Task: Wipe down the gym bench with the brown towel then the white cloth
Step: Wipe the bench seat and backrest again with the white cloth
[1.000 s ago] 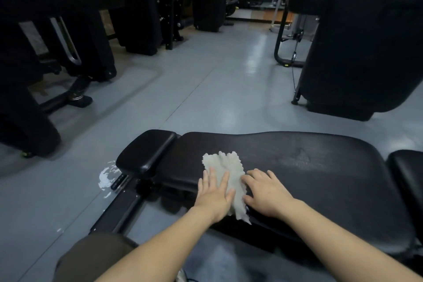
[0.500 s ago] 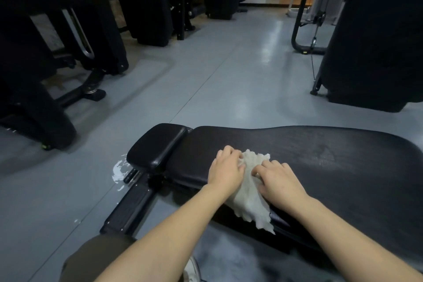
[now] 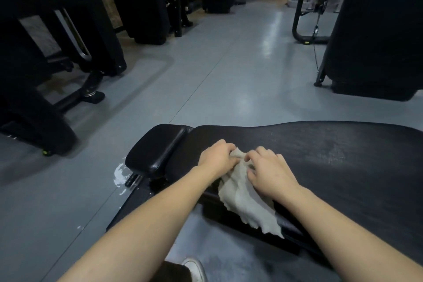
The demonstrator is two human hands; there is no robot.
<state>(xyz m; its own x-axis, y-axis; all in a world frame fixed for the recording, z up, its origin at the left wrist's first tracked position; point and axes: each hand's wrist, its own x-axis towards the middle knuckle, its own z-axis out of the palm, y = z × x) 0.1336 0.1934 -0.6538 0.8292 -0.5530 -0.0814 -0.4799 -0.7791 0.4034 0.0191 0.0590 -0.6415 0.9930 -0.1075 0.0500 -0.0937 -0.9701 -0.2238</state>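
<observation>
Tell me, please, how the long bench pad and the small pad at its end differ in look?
The bench pad is long and wide, while the small pad is short and narrow. The bench pad looks matt with pale streaks, while the small pad is glossy. Both hands and the cloth rest on the bench pad, while the small pad is bare. Both pads are black.

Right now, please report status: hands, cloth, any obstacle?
Left hand and right hand both bunching the white cloth on the bench pad. Cloth tail hangs over near edge. Nothing in the way.
</observation>
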